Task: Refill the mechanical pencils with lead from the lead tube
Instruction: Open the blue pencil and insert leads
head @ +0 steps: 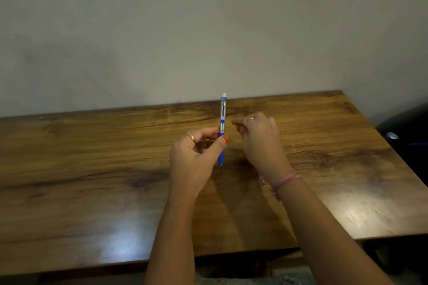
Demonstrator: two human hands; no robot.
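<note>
A blue and clear mechanical pencil stands upright over the middle of the wooden table, its white eraser end up and its tip down just above the wood. My left hand pinches it at the barrel between thumb and fingers. My right hand hovers just right of the pencil, seen from the back and blurred. Its fingers are curled with the tips pointing at the pencil, apart from it, and whether they hold anything is hidden. A small pink object, maybe another pencil, shows under my right wrist. No lead tube is visible.
The table stands against a plain wall, with its right edge running diagonally at the right. A dark object sits beyond that edge. The front edge lies close to my body.
</note>
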